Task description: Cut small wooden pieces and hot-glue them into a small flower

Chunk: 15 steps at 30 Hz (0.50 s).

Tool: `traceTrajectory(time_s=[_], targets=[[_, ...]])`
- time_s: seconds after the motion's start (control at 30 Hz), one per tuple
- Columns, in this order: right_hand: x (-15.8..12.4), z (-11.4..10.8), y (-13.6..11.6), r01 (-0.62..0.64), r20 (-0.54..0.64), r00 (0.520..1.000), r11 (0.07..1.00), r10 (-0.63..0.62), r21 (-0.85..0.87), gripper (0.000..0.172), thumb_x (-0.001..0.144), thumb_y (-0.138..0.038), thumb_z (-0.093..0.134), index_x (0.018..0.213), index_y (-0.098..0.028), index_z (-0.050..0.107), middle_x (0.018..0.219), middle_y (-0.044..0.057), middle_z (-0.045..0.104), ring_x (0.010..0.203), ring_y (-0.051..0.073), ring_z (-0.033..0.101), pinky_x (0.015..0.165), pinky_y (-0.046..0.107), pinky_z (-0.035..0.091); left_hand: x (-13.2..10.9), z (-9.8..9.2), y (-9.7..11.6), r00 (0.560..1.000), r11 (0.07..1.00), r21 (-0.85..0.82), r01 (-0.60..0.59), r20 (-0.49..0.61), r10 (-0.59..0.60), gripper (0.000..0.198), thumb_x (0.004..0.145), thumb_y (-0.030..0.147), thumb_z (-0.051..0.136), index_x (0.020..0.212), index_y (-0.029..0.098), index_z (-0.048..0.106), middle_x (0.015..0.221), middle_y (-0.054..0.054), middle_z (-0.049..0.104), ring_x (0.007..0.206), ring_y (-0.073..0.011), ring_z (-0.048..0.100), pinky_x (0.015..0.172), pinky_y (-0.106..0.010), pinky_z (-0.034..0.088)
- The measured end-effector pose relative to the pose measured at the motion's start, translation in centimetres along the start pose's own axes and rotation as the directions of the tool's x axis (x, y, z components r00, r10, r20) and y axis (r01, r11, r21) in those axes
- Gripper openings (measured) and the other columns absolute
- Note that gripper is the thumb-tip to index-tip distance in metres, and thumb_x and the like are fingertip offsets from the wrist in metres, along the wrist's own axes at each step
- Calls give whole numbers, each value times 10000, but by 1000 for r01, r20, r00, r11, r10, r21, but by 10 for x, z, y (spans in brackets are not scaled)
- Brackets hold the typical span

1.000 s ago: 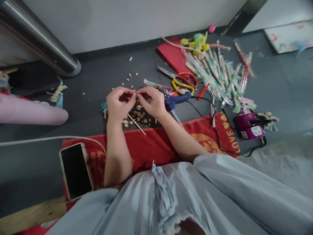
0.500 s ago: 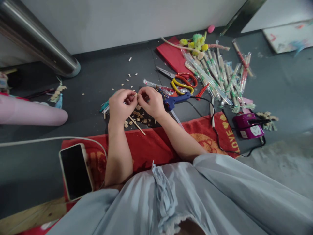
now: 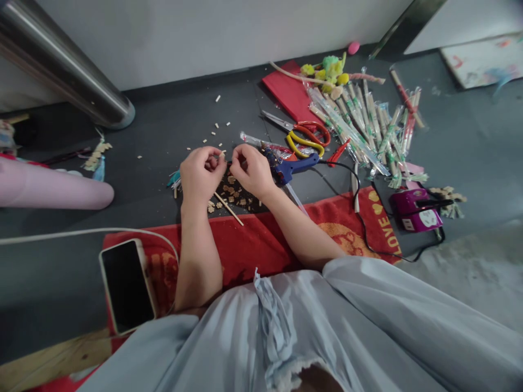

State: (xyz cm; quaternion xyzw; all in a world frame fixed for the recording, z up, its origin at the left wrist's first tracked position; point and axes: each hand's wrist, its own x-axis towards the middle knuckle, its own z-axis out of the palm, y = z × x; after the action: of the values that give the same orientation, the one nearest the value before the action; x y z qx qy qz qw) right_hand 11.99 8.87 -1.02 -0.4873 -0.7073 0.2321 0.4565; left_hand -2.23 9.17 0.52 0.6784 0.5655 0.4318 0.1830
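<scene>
My left hand (image 3: 201, 177) is closed in a pinch above the dark floor. A tiny pale bit shows at its fingertips, too small to name. Close by, my right hand (image 3: 254, 171) curls with thumb and forefinger together, and what it pinches, if anything, is hidden. A narrow gap separates the two hands. Under them lie several small flower-shaped wooden pieces (image 3: 232, 191) and a thin wooden stick (image 3: 229, 209). Touching or just beyond my right hand is a blue glue gun (image 3: 295, 169). Teal tassel threads (image 3: 175, 178) stick out beside my left hand.
Scissors (image 3: 300, 133) with red and yellow handles lie beyond the glue gun. Many wrapped sticks (image 3: 368, 125) are heaped at the right, near a purple power socket block (image 3: 417, 209). A red towel (image 3: 253, 239) and a phone (image 3: 127, 286) lie close to me.
My hands, whose fingertips met before, have drawn slightly apart. My left hand has shifted a little to the left. The things on the floor have not moved.
</scene>
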Motion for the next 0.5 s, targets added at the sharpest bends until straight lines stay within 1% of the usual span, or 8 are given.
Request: traceTrajectory(time_s=[0.07,0.13,0.17,0.23,0.33,0.43,0.5], targets=[[0,0,0,-10,-4,1000,1000,10,-6,99,834,-153,441,775,-219,397,715,-21,499,669,116,479,659,260,403,1,1,-3,995,999,-4,51,-80,-51,37,744,174,637,755,209,637,581,48,508,527,-82,462,580,-232,410],[-1,-2,0,1,0,1000,1000,-1,-22,125,841,-138,402,759,-225,365,696,-21,477,666,125,471,664,269,392,2,2,-7,978,993,-44,108,-173,-114,33,751,179,628,747,211,636,544,57,491,497,-74,448,541,-221,397],[-1,-2,0,17,7,1000,999,-17,-32,138,845,-135,382,749,-228,350,690,-18,470,667,130,469,667,275,387,3,3,-9,966,987,-81,139,-209,-153,28,751,182,630,746,210,634,533,61,488,484,-70,444,518,-215,387],[-2,-3,-1,54,26,998,997,-52,-57,154,854,-136,351,735,-232,332,688,-10,468,671,139,468,672,283,382,5,4,-13,942,962,-189,195,-237,-238,17,746,193,644,750,203,630,531,63,496,467,-60,448,479,-203,370],[-2,-2,-2,91,53,995,990,-86,-104,156,882,-170,328,739,-231,339,704,2,482,677,142,474,672,281,382,8,5,-15,928,890,-389,237,-180,-326,60,754,237,662,765,191,625,559,62,520,438,-39,447,441,-183,357],[-2,0,-3,87,67,995,985,-78,-147,215,942,-252,302,738,-225,365,709,10,504,676,138,485,667,276,386,10,3,-10,945,795,-562,228,-68,-319,146,745,312,696,761,185,625,577,64,534,400,-15,423,410,-164,344],[-2,1,-3,64,72,996,986,-54,-156,268,965,-332,328,732,-218,398,700,7,520,674,131,495,664,271,393,9,0,-5,955,713,-662,230,14,-295,202,698,350,740,737,180,637,566,62,543,381,-13,418,390,-161,339]])
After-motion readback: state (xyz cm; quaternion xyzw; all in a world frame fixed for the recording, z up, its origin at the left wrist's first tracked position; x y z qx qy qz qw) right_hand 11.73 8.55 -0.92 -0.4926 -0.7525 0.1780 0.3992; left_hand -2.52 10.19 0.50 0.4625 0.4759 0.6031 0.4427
